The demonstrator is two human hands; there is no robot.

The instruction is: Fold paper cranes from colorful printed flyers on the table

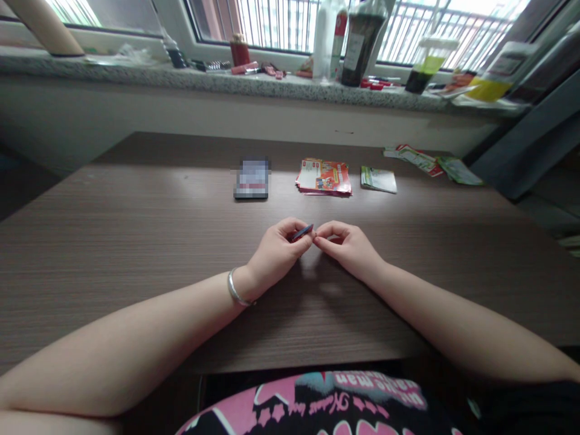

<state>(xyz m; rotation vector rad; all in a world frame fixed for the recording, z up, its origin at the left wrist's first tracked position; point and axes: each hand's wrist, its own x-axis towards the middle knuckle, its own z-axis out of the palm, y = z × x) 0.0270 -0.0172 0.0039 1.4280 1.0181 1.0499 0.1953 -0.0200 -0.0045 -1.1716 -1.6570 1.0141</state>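
My left hand (pixel 280 251), with a silver bangle at the wrist, is closed on a small flat item (pixel 302 233), dark blue with a red edge. I cannot make out its exact kind. My right hand (pixel 348 243) meets it at the tip, with thumb and forefinger pinched together. Whatever is between those fingertips is too small to name. Both hands are just above the middle of the brown table (pixel 136 241). Beyond them lie a stack of red and white printed cards (pixel 324 177) and a smaller green and white stack (pixel 379 180).
A dark-edged rectangular device (pixel 252 179), its face blurred, lies left of the cards. Green and red wrappers (pixel 421 160) are at the back right. Bottles (pixel 362 48), a red jar (pixel 240 51) and small clutter line the stone windowsill (pixel 272 84).
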